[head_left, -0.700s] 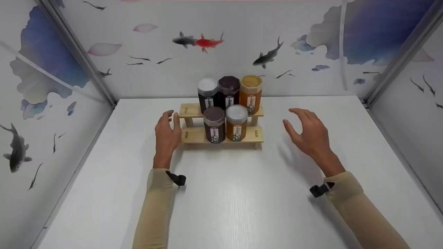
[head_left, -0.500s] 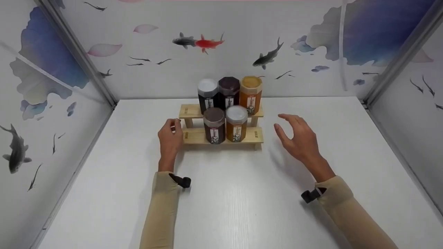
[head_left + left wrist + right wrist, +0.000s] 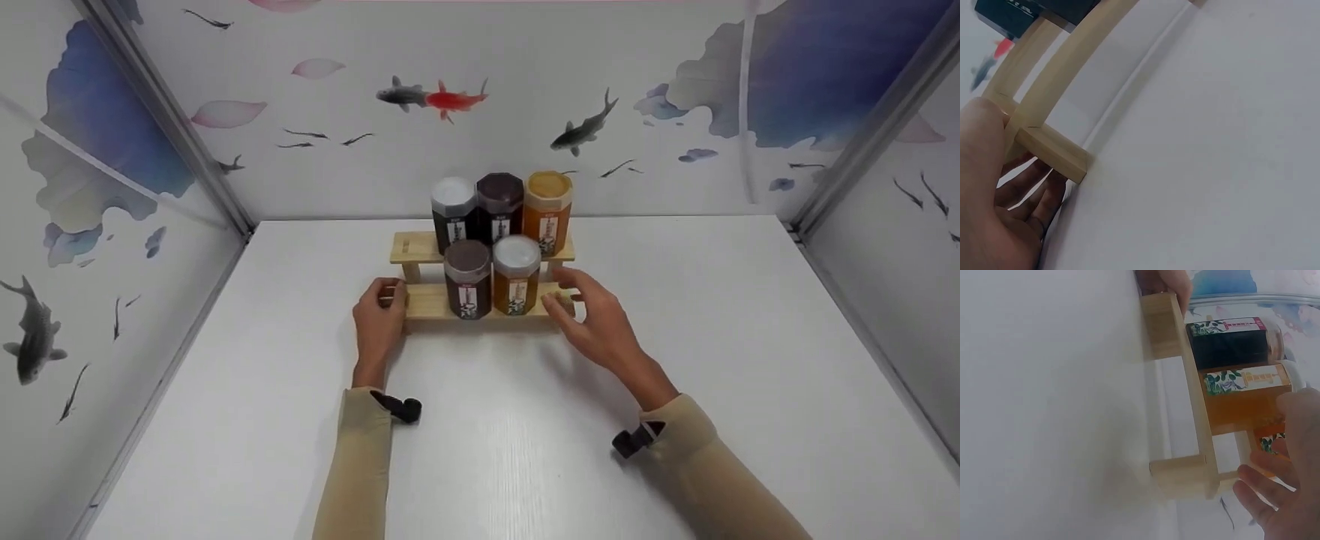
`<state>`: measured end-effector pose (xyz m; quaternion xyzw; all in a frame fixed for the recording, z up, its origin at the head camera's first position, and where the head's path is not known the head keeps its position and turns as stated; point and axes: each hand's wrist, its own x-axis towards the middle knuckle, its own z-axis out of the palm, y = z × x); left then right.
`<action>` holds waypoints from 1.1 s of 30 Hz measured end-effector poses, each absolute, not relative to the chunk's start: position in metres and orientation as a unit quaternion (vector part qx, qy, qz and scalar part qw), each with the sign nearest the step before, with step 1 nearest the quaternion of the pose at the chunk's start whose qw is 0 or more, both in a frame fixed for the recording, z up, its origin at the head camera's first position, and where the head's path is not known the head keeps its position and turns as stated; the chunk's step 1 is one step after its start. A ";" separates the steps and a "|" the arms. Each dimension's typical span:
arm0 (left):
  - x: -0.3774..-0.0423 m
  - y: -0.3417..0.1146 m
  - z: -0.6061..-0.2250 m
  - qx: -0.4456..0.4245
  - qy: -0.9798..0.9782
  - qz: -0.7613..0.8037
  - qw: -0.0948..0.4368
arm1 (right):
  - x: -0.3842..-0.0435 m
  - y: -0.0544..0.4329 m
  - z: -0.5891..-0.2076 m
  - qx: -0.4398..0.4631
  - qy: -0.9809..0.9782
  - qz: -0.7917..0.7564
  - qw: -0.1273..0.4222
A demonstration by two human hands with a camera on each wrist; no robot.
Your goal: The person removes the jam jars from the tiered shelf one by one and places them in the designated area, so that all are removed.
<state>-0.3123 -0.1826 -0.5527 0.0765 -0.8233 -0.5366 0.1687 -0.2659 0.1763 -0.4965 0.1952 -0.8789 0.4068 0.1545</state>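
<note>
A two-tier wooden display rack (image 3: pixel 426 301) bears several octagonal jars. On its lower tier stand a dark brown jar (image 3: pixel 468 289) and an amber jar with a white lid (image 3: pixel 516 285). My left hand (image 3: pixel 377 319) grips the left end of the lower tier; in the left wrist view its thumb lies over the board and its fingers curl behind the wooden leg (image 3: pixel 1053 154). At the right end, my right hand (image 3: pixel 602 328) has its thumb and fingers spread around the corner of the lower tier, close beside the amber jar.
The upper tier carries a dark jar with a white lid (image 3: pixel 454 214), a dark purple jar (image 3: pixel 500 206) and an orange jar with a yellow lid (image 3: pixel 549 214). Fish-patterned white panels (image 3: pixel 517 45) enclose the white table (image 3: pixel 487 435) at the back and sides.
My left hand has come down and toward me onto the rack's left end, its fingers curling in. My right hand has moved left to the rack's right end.
</note>
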 end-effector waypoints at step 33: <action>-0.308 -0.183 -0.552 0.069 -0.827 -0.534 0.162 | -0.272 0.138 -0.506 0.170 -0.814 0.538 0.138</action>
